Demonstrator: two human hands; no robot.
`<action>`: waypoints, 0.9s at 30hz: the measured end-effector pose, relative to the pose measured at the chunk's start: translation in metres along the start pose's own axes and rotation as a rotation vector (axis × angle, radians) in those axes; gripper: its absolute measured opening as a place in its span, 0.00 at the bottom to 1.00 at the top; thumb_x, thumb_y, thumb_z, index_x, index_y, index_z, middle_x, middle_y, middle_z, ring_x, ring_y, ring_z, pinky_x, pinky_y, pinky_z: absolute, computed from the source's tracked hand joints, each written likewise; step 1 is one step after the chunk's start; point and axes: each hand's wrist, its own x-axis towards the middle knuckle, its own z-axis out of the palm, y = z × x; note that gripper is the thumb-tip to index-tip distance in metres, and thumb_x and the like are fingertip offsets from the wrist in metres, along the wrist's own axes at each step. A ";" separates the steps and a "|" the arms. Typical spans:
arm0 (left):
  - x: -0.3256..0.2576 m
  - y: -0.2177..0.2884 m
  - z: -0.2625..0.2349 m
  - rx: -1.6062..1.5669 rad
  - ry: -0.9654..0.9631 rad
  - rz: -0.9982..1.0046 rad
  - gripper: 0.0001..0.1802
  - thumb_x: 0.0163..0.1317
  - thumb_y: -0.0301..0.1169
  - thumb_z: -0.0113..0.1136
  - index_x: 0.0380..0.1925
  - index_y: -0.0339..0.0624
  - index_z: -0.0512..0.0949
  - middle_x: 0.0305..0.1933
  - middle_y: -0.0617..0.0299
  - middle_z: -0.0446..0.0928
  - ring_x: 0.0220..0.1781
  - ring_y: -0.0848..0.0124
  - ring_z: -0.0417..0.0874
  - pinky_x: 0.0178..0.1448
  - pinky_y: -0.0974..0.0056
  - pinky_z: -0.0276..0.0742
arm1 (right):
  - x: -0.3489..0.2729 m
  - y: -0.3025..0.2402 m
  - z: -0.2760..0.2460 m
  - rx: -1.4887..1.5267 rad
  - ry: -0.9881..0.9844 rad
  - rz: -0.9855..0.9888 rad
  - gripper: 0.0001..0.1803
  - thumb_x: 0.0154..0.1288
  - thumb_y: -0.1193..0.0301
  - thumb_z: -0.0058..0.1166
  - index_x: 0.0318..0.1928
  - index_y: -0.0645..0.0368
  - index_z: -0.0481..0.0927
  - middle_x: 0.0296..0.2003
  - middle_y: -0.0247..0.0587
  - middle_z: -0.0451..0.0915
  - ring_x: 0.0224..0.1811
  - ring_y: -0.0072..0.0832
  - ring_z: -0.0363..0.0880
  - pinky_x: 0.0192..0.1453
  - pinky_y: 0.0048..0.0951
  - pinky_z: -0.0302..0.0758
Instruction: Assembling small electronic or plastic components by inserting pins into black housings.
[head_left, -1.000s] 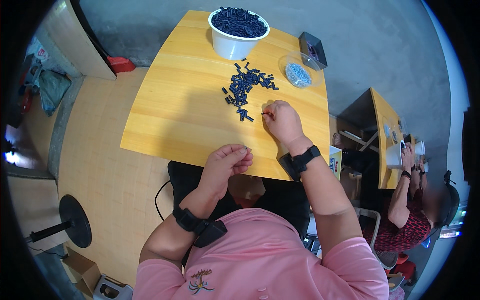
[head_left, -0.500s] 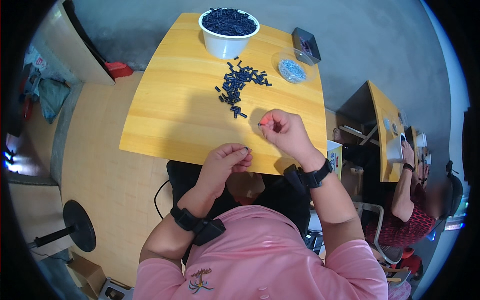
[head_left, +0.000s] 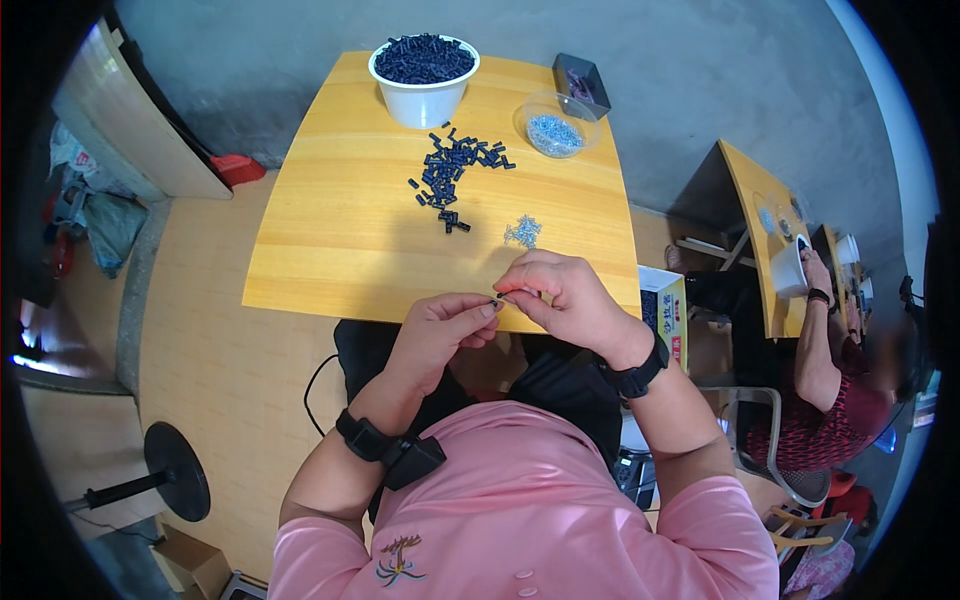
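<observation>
— Where do the hands sit?
— At the near edge of the yellow wooden table (head_left: 330, 230). The left hand (head_left: 440, 330) and right hand (head_left: 560, 295) meet fingertip to fingertip, both pinching one small dark piece (head_left: 497, 299) between them. The near left of the tabletop lies bare.
— What changed?
— A second ago the right hand was farther up by the scattered dark pieces (head_left: 452, 172); it has come back to the left hand.
— And around?
— A white bowl (head_left: 424, 95) of dark pieces at the far edge, a clear dish (head_left: 553, 128) to its right, small screws (head_left: 523, 232) just beyond the hands. Another person (head_left: 830, 390) works at a second table on the right.
</observation>
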 end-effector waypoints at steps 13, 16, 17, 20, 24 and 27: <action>-0.005 0.000 0.004 0.005 -0.044 0.013 0.10 0.58 0.32 0.60 0.37 0.38 0.80 0.29 0.64 0.79 0.30 0.77 0.79 0.36 0.75 0.72 | -0.007 -0.017 -0.004 -0.104 -0.022 -0.086 0.06 0.52 0.81 0.53 0.33 0.63 0.77 0.30 0.44 0.75 0.34 0.41 0.75 0.38 0.33 0.73; -0.005 -0.001 0.003 0.009 -0.047 0.032 0.10 0.58 0.32 0.60 0.36 0.39 0.80 0.29 0.65 0.79 0.30 0.78 0.78 0.35 0.75 0.72 | -0.007 -0.017 -0.004 -0.110 -0.032 -0.072 0.06 0.52 0.81 0.53 0.33 0.63 0.77 0.29 0.44 0.75 0.34 0.41 0.75 0.38 0.32 0.73; -0.005 -0.001 0.003 0.022 -0.045 0.049 0.10 0.58 0.32 0.61 0.36 0.39 0.80 0.29 0.65 0.79 0.29 0.78 0.78 0.35 0.75 0.71 | -0.006 -0.017 -0.004 -0.112 -0.038 -0.059 0.06 0.52 0.81 0.53 0.33 0.63 0.77 0.29 0.44 0.75 0.34 0.40 0.76 0.38 0.32 0.74; -0.005 -0.002 0.003 0.050 -0.021 0.078 0.10 0.58 0.33 0.61 0.36 0.39 0.80 0.28 0.66 0.79 0.29 0.79 0.77 0.35 0.75 0.70 | -0.006 -0.017 -0.003 -0.072 -0.046 -0.020 0.06 0.53 0.81 0.53 0.33 0.63 0.78 0.28 0.44 0.76 0.33 0.40 0.76 0.37 0.32 0.73; -0.004 -0.007 0.001 0.063 -0.021 0.124 0.10 0.58 0.31 0.61 0.36 0.38 0.80 0.28 0.66 0.78 0.29 0.80 0.76 0.35 0.75 0.70 | -0.003 -0.016 -0.001 -0.047 -0.067 0.011 0.06 0.53 0.81 0.53 0.33 0.63 0.78 0.28 0.44 0.76 0.33 0.40 0.76 0.36 0.32 0.73; -0.004 -0.009 0.000 0.078 -0.024 0.168 0.10 0.58 0.30 0.60 0.38 0.36 0.80 0.28 0.66 0.77 0.29 0.81 0.75 0.36 0.75 0.70 | -0.001 -0.016 0.000 -0.044 -0.066 0.008 0.06 0.53 0.81 0.52 0.33 0.63 0.78 0.28 0.44 0.76 0.33 0.40 0.76 0.37 0.32 0.73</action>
